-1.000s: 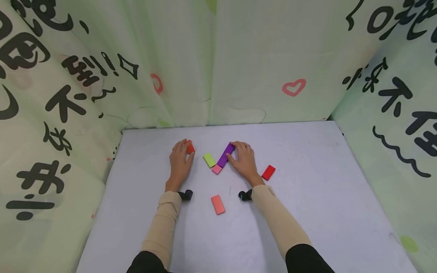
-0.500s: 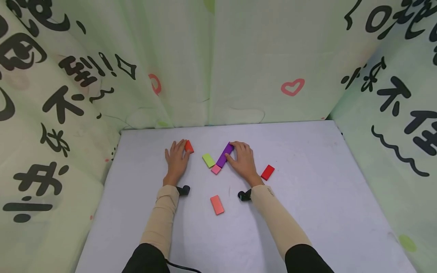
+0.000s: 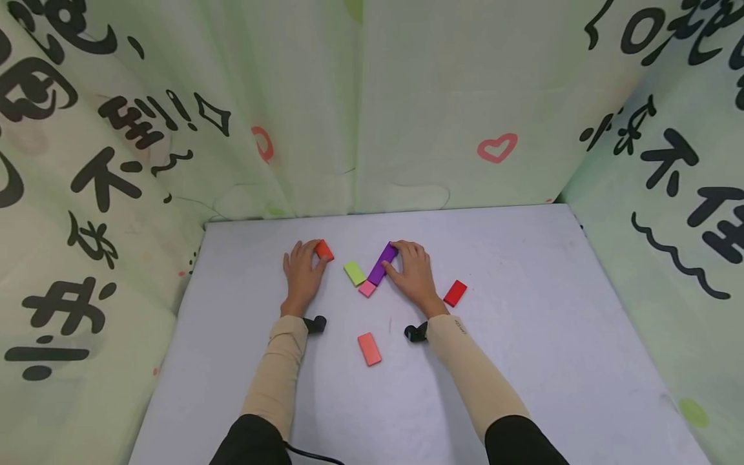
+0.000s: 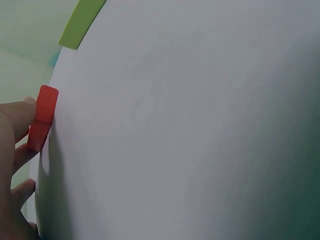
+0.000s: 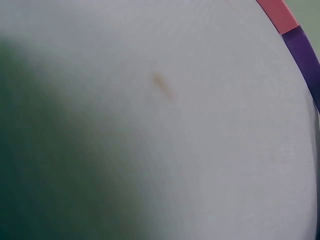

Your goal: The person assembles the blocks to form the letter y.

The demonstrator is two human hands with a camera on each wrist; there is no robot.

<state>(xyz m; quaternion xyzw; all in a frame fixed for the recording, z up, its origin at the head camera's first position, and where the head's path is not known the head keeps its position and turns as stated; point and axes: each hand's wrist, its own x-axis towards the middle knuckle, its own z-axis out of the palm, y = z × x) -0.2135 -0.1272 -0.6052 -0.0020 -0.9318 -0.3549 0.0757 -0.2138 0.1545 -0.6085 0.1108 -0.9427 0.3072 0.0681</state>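
At the left of the head view, my left hand (image 3: 302, 274) pinches a small orange-red block (image 3: 325, 250) between thumb and fingers. The left wrist view shows the same red block (image 4: 46, 112) between thumb and fingers. My right hand (image 3: 415, 276) holds a long purple block (image 3: 382, 264) by thumb and fingertips. Its lower end meets a small pink block (image 3: 367, 289), and a lime-green block (image 3: 354, 274) stands on the pink block's other side, so the three form a V. In the right wrist view the purple block (image 5: 302, 57) adjoins the pink block (image 5: 280, 16); the hand is out of that view.
A red block (image 3: 455, 293) lies right of the right wrist. Nearer the front, a salmon block (image 3: 369, 349) lies between the forearms. The white table (image 3: 523, 355) is bounded by a printed curtain (image 3: 418, 129) behind and at both sides. A black cable (image 3: 314, 457) runs beside the left sleeve.
My left hand has drawn slightly left, its fingers spreading, then come back a little to the right with the orange-red block slightly turned. My right hand and the other blocks have stayed put.
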